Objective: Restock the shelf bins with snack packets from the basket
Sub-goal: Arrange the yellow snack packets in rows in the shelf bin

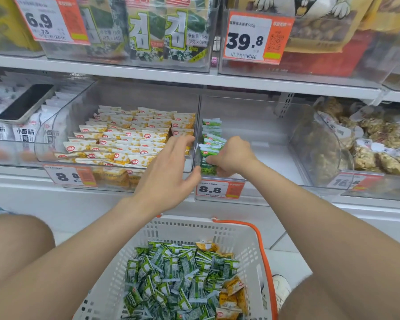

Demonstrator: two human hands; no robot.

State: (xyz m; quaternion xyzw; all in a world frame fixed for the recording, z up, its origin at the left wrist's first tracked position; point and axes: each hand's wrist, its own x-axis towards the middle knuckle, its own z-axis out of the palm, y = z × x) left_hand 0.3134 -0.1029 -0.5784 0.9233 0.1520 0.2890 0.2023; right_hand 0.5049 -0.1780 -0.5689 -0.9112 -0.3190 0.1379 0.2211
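Green-and-white foil snack packet (208,163) pinched upright between thumb and curled fingers of right hand (232,158), at centre of frame, just inside the front left corner of a clear plastic shelf bin (263,125). Behind it, a short row of matching green packets (211,132) standing on edge against that bin's left wall.

Left hand (169,172) just left of the held packet, fingers straight and loosely spread, gripping nothing. Fingertips up over the divider between the two middle bins, thumb close beside the packet's lower edge; actual contact with bin or packet impossible to tell.

Left of centre, a second clear bin with curved side wall (47,139), packed with overlapping rows of yellow-and-white packets (125,139) bearing red round logos. At far left, white packets with black lettering (0,132), a dark flat phone (24,103) lying tilted on top of them. At far right, clear bags of brown lumpy snacks (379,139) in another transparent bin. Orange-and-white price tag reading 8.8 (219,188) clipped to the front below the held packet.

At bottom centre, a white slotted plastic basket (183,219) with orange handle (264,250), between the person's knees. Inside, a loose heap of green-and-white packets (176,278), with a few yellow-orange packets (231,287) along the right side and at the back.

On the shelf above, upper part of frame, tall green-and-black seaweed packs (171,31) in a clear bin.
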